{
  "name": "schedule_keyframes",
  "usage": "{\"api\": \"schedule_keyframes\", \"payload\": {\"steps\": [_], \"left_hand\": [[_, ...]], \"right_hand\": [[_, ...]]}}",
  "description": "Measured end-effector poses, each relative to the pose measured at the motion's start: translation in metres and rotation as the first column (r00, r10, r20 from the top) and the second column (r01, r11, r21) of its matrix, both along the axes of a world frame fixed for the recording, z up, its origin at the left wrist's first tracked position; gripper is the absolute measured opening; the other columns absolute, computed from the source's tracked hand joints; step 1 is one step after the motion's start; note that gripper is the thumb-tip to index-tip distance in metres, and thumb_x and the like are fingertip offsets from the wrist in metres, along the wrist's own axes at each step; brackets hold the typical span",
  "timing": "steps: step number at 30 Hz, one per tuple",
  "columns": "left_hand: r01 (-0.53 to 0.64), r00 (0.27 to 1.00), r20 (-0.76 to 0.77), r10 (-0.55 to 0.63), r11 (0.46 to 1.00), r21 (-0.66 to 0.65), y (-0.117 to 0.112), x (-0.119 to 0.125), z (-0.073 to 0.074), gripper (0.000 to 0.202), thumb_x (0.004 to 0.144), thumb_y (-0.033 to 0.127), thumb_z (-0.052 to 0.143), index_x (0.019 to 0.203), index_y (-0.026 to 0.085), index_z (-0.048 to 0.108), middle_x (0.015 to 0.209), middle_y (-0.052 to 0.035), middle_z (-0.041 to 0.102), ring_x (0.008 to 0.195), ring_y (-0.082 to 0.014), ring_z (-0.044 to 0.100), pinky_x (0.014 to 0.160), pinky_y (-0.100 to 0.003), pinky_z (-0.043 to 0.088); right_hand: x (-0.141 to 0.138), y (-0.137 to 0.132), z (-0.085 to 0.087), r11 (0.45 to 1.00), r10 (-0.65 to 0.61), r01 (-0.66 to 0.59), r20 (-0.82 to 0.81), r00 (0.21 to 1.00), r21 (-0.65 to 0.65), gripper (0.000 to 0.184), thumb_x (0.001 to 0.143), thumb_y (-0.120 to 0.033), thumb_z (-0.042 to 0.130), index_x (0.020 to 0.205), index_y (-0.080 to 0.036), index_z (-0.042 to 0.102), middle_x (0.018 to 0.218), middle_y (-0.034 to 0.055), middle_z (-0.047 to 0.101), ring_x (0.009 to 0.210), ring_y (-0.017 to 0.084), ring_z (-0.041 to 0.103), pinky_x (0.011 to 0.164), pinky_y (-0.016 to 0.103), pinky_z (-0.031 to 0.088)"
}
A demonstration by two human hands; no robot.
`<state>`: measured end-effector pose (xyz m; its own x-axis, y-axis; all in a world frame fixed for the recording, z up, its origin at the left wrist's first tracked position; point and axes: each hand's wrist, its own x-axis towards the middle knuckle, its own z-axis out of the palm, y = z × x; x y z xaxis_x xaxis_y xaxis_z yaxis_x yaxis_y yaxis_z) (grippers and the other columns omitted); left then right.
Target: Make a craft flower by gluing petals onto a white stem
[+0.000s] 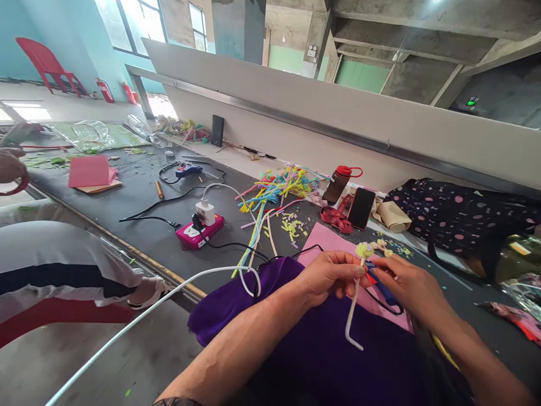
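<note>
Head view: we've got the left hand pinching the white stem, its lower end bent, yellowish flower head on top. Right hand grasps a blue tool just beside the stem. We place both above the pink sheet and purple cloth, nearby cut yellow bits on the dark table.

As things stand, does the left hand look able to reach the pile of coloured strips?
Probably yes, once freed: the left hand pinches a pale stem. Only low things such as a pink sheet and small scraps seem to lie before the coloured strips.
</note>
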<state>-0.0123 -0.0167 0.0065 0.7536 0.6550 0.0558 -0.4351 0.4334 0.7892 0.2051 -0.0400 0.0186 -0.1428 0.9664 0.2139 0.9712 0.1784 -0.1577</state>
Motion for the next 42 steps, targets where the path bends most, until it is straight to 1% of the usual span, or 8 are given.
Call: {"api": "schedule_keyframes", "payload": {"steps": [3,6,12,17,24,30,36,42], "left_hand": [[0.094,0.993,0.073,-0.093,0.995,-0.012,-0.001,-0.004,0.003,0.019,0.070,0.028,0.068,0.077,0.012,0.061,0.066,-0.0009,0.067,0.039,-0.0047,0.054,0.031,-0.013,0.033],[0.149,0.981,0.124,-0.148,0.989,0.001,-0.001,-0.008,0.005,0.020,0.068,0.026,0.070,0.078,0.012,0.060,0.065,-0.0023,0.067,0.038,-0.0068,0.055,0.028,-0.014,0.034],[0.086,0.983,0.165,-0.077,0.995,-0.050,0.001,-0.010,0.006,0.022,0.065,0.027,0.072,0.074,0.012,0.058,0.063,-0.0025,0.068,0.036,-0.0077,0.055,0.027,-0.013,0.036],[0.097,0.980,0.180,-0.088,0.994,-0.042,0.002,-0.008,0.006,0.023,0.065,0.028,0.072,0.076,0.013,0.059,0.064,-0.0019,0.068,0.037,-0.0066,0.055,0.029,-0.013,0.036],[0.122,0.972,0.204,-0.115,0.992,-0.021,0.002,-0.010,0.004,0.023,0.068,0.028,0.071,0.079,0.012,0.059,0.067,-0.0019,0.068,0.040,-0.0067,0.057,0.030,-0.012,0.038],[0.107,0.978,0.181,-0.100,0.994,-0.025,0.002,-0.011,0.007,0.027,0.064,0.031,0.074,0.078,0.012,0.059,0.066,-0.0020,0.068,0.038,-0.0068,0.056,0.030,-0.013,0.036],[0.033,0.988,0.152,-0.026,0.999,-0.043,0.002,-0.013,0.010,0.027,0.062,0.031,0.074,0.074,0.013,0.058,0.063,-0.0016,0.067,0.036,-0.0065,0.054,0.029,-0.014,0.033],[-0.058,0.992,0.105,0.064,0.997,-0.059,0.005,-0.015,0.010,0.029,0.062,0.033,0.072,0.076,0.013,0.057,0.063,-0.0019,0.066,0.035,-0.0057,0.051,0.031,-0.015,0.031]], "right_hand": [[-0.025,0.025,0.015,0.968,0.240,-0.240,-0.013,0.971,-0.076,0.025,0.083,-0.031,0.046,0.083,-0.022,0.069,0.079,0.0046,0.068,0.067,0.018,0.062,0.059,0.026,0.043],[-0.058,0.059,0.013,0.922,0.358,-0.364,-0.069,0.931,-0.130,0.022,0.078,-0.024,0.051,0.090,-0.021,0.070,0.085,0.0033,0.070,0.074,0.018,0.064,0.062,0.025,0.045],[-0.130,0.107,-0.011,0.902,0.414,-0.414,-0.020,0.910,-0.123,0.021,0.083,-0.020,0.050,0.092,-0.023,0.069,0.096,0.0012,0.068,0.085,0.015,0.061,0.073,0.023,0.044],[-0.159,0.123,-0.029,0.935,0.344,-0.331,0.100,0.934,-0.129,0.020,0.084,-0.022,0.050,0.094,-0.023,0.067,0.099,0.0039,0.066,0.088,0.019,0.061,0.073,0.027,0.042],[-0.166,0.135,-0.043,0.954,0.276,-0.246,0.180,0.944,-0.173,0.018,0.090,-0.026,0.049,0.101,-0.018,0.061,0.107,0.0063,0.061,0.094,0.019,0.059,0.079,0.035,0.046],[-0.167,0.145,-0.045,0.945,0.276,-0.247,0.117,0.954,-0.217,0.025,0.089,-0.029,0.052,0.111,-0.016,0.055,0.111,0.0070,0.058,0.093,0.018,0.059,0.079,0.038,0.050],[-0.157,0.145,-0.032,0.951,0.267,-0.282,-0.127,0.955,-0.123,0.018,0.088,-0.025,0.051,0.099,-0.015,0.060,0.096,0.0048,0.063,0.086,0.017,0.060,0.078,0.035,0.048],[-0.124,0.138,-0.011,0.940,0.268,-0.335,-0.475,0.838,-0.061,0.018,0.079,-0.024,0.052,0.091,-0.016,0.063,0.083,0.0026,0.067,0.071,0.014,0.060,0.065,0.026,0.047]]}}
